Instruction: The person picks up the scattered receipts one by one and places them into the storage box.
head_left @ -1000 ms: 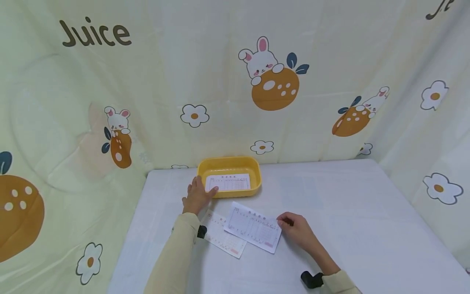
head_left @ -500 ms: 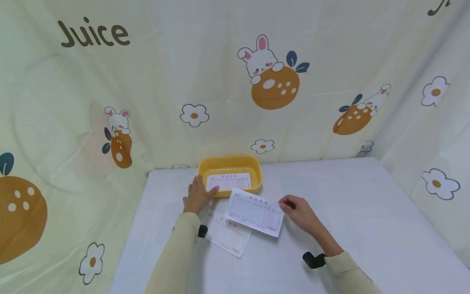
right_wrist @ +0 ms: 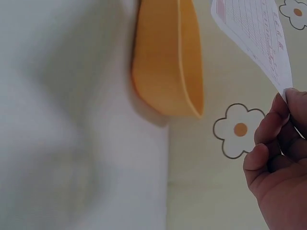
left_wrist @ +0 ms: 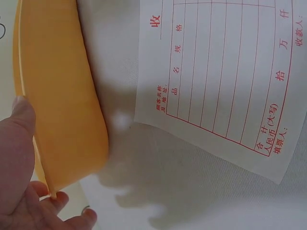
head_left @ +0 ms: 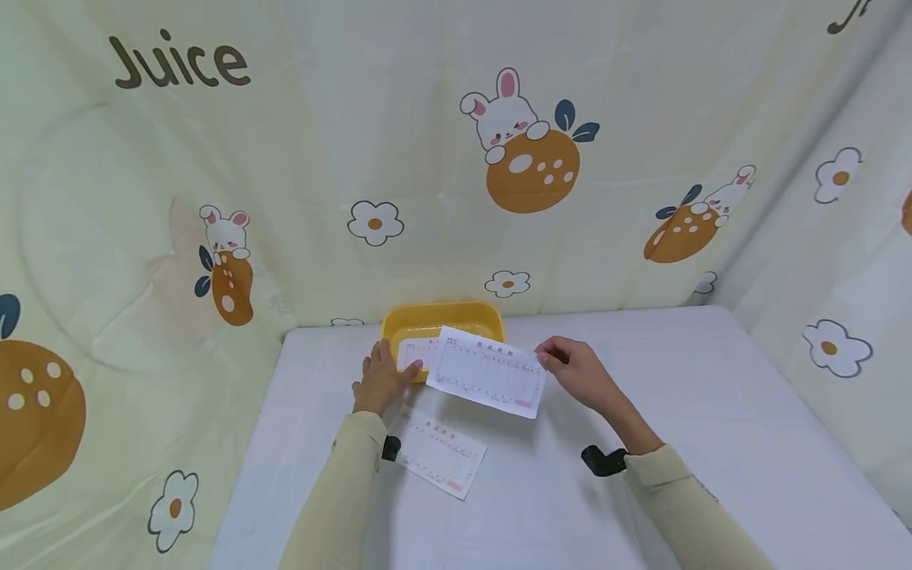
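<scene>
My right hand [head_left: 579, 370] pinches the right edge of a printed receipt slip [head_left: 488, 372] between thumb and fingertips. In the right wrist view the slip [right_wrist: 254, 33] tilts up from the fingers. It overlaps the front right of a yellow plastic tray [head_left: 399, 317] in the head view. My left hand [head_left: 381, 380] grips the tray's left front corner, its thumb over the rim. Inside the tray lies another receipt slip [head_left: 416, 353], partly hidden behind the held one. A further slip [head_left: 442, 453] lies slanted on the table in front; the left wrist view shows its red print [left_wrist: 225, 76].
The tray stands at the back of a table with a white cloth [head_left: 641, 380]. Behind it hangs a curtain [head_left: 399, 119] with rabbit and flower prints. A black wrist device [head_left: 603, 461] sits at my right cuff.
My right hand has lifted the slip and carried it up and away from me, from over the table slip to over the tray's front. The left hand stays on the tray.
</scene>
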{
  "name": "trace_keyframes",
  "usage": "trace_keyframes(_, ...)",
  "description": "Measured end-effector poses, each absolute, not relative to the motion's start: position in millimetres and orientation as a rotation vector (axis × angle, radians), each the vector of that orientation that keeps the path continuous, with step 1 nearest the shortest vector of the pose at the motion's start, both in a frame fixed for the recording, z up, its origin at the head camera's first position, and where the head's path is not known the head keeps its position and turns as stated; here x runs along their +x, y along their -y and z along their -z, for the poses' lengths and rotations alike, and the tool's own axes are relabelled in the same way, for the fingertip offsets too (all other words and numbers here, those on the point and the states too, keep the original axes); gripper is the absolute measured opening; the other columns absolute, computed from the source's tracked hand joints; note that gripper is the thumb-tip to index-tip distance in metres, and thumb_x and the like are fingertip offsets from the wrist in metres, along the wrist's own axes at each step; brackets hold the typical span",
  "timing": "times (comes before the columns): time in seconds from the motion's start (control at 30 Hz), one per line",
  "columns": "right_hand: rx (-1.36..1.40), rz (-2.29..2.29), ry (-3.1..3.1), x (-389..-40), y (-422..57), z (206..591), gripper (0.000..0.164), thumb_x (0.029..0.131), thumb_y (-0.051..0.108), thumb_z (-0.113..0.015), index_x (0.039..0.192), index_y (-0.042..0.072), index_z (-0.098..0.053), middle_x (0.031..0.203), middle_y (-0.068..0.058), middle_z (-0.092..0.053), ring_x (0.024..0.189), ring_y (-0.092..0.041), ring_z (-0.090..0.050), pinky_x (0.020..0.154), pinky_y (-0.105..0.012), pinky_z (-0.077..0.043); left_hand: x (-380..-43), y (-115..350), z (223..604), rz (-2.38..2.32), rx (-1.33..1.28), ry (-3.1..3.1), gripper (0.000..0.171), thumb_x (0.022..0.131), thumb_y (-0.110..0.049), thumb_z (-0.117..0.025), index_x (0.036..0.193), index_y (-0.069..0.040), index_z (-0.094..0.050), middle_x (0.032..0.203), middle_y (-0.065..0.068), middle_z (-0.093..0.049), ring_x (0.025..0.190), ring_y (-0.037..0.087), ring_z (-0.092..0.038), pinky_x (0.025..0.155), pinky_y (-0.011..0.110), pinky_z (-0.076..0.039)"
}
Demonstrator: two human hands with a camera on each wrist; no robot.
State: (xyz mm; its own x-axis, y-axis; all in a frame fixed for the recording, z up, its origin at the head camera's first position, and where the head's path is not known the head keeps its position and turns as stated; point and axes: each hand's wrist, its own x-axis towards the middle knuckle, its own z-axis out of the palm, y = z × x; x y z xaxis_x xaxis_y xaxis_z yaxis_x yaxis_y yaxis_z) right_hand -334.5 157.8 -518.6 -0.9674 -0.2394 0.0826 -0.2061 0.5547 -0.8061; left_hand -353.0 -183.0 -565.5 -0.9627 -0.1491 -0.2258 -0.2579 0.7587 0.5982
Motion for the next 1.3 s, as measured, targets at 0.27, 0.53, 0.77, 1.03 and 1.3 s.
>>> trace_keyframes(0.27, -0.408, 1.444, -2.729, -345, -150, 501, 0.017, 0.109, 0.003, -0.058, 0.119, -0.005, -0.069, 0.107, -0.016, -0.069, 0.097, -0.04, -0.06, 0.08, -0.033, -0.054, -354, 186, 567, -0.958, -0.313, -2.797, 0.098, 0.104, -0.053, -0.066, 0.17, -0.003, -0.013, 0.176, 0.019, -0.016, 0.16, 0.046, -0.016, 0.119, 0.078, -0.019)
trace_keyframes(0.53, -0.417, 1.452, -2.735, -350, -145, 498, 0.017, 0.109, 0.004, -0.059, 0.12, -0.005, -0.069, 0.109, -0.016, -0.07, 0.097, -0.036, -0.061, 0.084, -0.036, -0.055, -357, 189, 568, -0.932, -0.31, -2.827, 0.096, 0.104, -0.051, -0.067, 0.17, -0.004, -0.016, 0.175, 0.019, -0.019, 0.159, 0.045, -0.02, 0.117, 0.079, -0.023)
trace_keyframes(0.77, -0.41, 1.451, -2.738, -353, -145, 501, 0.017, 0.109, 0.003, -0.059, 0.119, -0.005, -0.069, 0.109, -0.017, -0.07, 0.097, -0.036, -0.061, 0.083, -0.038, -0.054, -356, 186, 566, -0.948, -0.324, -2.814, 0.094, 0.104, -0.049, -0.067, 0.17, -0.004, -0.017, 0.175, 0.019, -0.02, 0.159, 0.045, -0.02, 0.117, 0.079, -0.023)
trace_keyframes(1.03, -0.448, 1.458, -2.722, -359, -138, 496, 0.018, 0.11, 0.005, -0.058, 0.121, -0.005, -0.069, 0.11, -0.016, -0.07, 0.099, -0.038, -0.061, 0.085, -0.039, -0.055, -359, 185, 565, -0.914, -0.351, -2.794, 0.091, 0.106, -0.043, -0.066, 0.171, -0.006, -0.015, 0.177, 0.015, -0.016, 0.161, 0.043, -0.017, 0.119, 0.077, -0.02)
trace_keyframes(1.3, -0.488, 1.453, -2.722, -375, -132, 492, 0.019, 0.11, 0.005, -0.058, 0.123, -0.006, -0.068, 0.113, -0.019, -0.069, 0.099, -0.034, -0.06, 0.084, -0.037, -0.053, -356, 185, 563, -0.963, -0.334, -2.806, 0.095, 0.104, -0.049, -0.069, 0.17, -0.004, -0.017, 0.175, 0.018, -0.02, 0.158, 0.045, -0.022, 0.118, 0.077, -0.024)
